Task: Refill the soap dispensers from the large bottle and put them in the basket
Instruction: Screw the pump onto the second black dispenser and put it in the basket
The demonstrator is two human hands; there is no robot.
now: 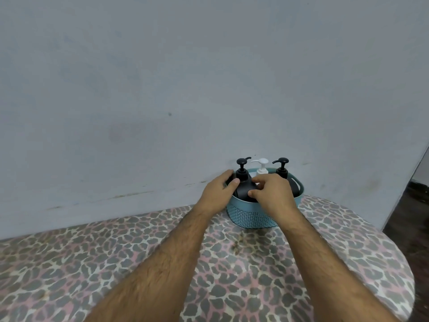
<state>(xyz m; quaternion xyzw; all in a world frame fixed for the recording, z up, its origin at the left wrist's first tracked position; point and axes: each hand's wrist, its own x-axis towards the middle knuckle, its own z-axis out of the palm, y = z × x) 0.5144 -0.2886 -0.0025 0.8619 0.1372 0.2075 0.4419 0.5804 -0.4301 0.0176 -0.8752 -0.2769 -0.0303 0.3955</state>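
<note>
A teal perforated basket [251, 217] stands at the far edge of the table against the wall. Three pump dispensers stand in it: a black one on the left [243, 184], a white one in the middle [262, 166] and a black one on the right [282, 169]. My left hand [218, 194] wraps round the left side of the left black dispenser. My right hand [272, 194] holds the same dispenser from the right, with thumb and fingers curled on its body. The large bottle is out of view.
The table [116, 263] wears a leopard-print cloth in pink and grey, with a small brown stain [236, 246] just in front of the basket. A pale blue wall [162, 89] rises right behind. Dark floor [413, 217] shows past the table's right edge.
</note>
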